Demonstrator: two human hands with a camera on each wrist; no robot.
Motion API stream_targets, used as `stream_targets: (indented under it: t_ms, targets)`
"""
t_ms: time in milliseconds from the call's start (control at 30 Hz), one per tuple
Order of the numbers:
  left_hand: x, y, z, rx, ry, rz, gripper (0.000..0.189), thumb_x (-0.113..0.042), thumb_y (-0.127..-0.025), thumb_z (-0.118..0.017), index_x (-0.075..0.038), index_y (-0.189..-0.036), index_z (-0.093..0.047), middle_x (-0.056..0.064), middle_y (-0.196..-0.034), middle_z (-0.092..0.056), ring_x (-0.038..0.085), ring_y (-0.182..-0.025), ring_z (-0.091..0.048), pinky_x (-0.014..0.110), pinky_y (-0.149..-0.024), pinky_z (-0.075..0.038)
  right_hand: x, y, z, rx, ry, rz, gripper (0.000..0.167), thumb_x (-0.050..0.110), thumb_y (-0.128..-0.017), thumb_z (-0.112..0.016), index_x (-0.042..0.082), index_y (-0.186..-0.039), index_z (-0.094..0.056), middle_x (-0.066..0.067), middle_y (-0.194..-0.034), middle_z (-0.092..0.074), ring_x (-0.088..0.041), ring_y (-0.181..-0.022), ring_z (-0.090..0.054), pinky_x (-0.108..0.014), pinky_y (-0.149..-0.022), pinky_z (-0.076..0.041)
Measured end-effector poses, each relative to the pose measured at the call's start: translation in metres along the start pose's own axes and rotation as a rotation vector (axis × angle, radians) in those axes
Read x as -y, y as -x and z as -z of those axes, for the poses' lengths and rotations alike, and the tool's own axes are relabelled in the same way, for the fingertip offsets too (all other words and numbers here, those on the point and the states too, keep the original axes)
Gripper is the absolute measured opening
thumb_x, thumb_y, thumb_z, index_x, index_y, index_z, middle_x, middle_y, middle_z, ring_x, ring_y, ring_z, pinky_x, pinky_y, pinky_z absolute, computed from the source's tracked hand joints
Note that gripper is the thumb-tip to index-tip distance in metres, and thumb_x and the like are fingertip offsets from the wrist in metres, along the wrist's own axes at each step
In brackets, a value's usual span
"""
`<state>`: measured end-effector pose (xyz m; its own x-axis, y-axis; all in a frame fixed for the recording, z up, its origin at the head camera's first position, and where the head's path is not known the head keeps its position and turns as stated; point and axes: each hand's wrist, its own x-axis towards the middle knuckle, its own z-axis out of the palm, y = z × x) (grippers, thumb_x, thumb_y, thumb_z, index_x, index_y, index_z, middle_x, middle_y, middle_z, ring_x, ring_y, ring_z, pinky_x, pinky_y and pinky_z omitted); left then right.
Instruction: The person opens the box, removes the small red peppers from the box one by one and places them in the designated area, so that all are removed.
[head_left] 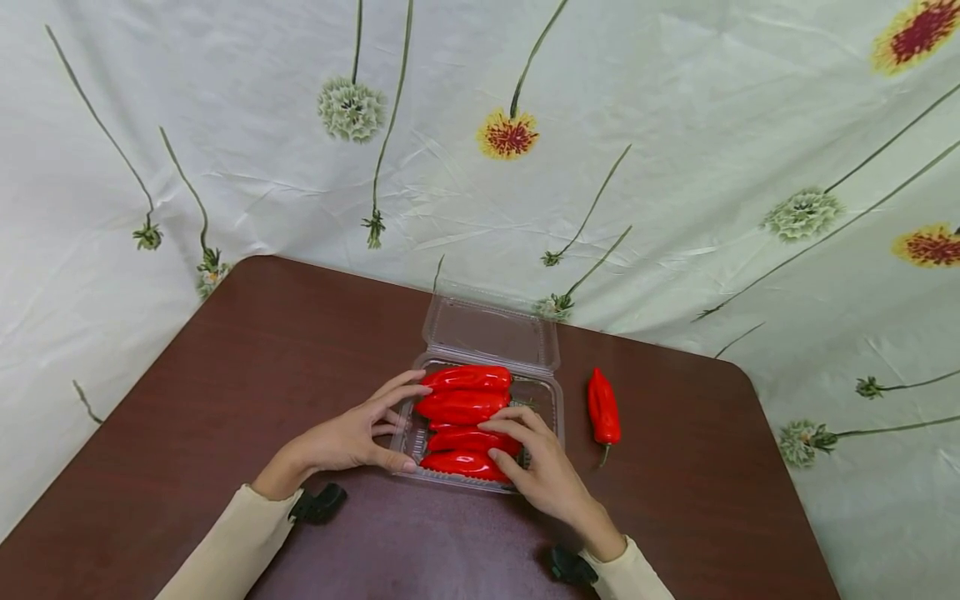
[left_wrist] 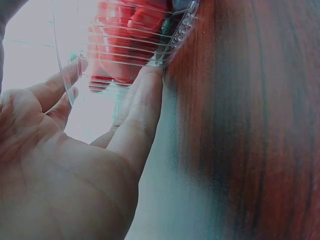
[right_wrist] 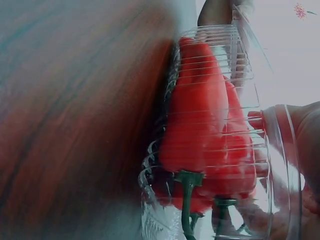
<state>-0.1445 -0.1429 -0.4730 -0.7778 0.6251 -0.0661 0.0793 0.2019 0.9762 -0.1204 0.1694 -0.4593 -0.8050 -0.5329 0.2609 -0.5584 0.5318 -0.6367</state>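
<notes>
A clear plastic clamshell box (head_left: pixel 555 417) stands on the table with its lid (head_left: pixel 491 333) folded back. Several glossy red peppers (head_left: pixel 461 407) lie side by side in it, green stems toward the right. My left hand (head_left: pixel 348 433) holds the box's left side, thumb at the near corner and fingers along the rim; the left wrist view shows its fingers (left_wrist: pixel 140 110) against the ribbed wall. Over the right rim reaches my right hand (head_left: pixel 543 467), its thumb and fingertips on either side of a red pepper (head_left: pixel 468 439) near the front. The right wrist view partly hides those fingertips.
One more red pepper (head_left: pixel 603 408) lies on the brown table (head_left: pixel 675 500) to the right of the box, stem toward me. A white flower-printed cloth (head_left: pixel 450 183) hangs behind the table's far edge. Both wrists wear black camera mounts.
</notes>
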Motion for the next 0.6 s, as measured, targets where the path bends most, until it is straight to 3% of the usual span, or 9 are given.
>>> stream_targets:
  t_ms: [233,600]
  targets:
    - [0.0010,0.0000,-0.0002,0.000,-0.003,0.001,0.093,-0.020,-0.083,-0.083,-0.022,-0.157,-0.027,0.001,-0.166,-0.005,0.034,-0.122,-0.047,0.058,-0.110,-0.036,0.0014,-0.0003,-0.0017,-0.025,0.017,-0.012,0.038,0.012,-0.089,-0.075,0.022,-0.125,-0.069,0.007,-0.125,-0.058,-0.013,-0.116,-0.050,-0.036,-0.089,-0.048]
    - [0.0001,0.0006,-0.0001,0.004,-0.010,-0.003,0.093,-0.020,-0.082,-0.083,-0.020,-0.157,-0.027,0.000,-0.166,-0.004,0.032,-0.119,-0.047,0.057,-0.110,-0.036,0.0004,-0.0001,-0.0018,-0.030,0.041,-0.048,0.041,0.017,-0.083,-0.082,0.024,-0.122,-0.070,0.009,-0.122,-0.063,-0.012,-0.111,-0.051,-0.035,-0.089,-0.048]
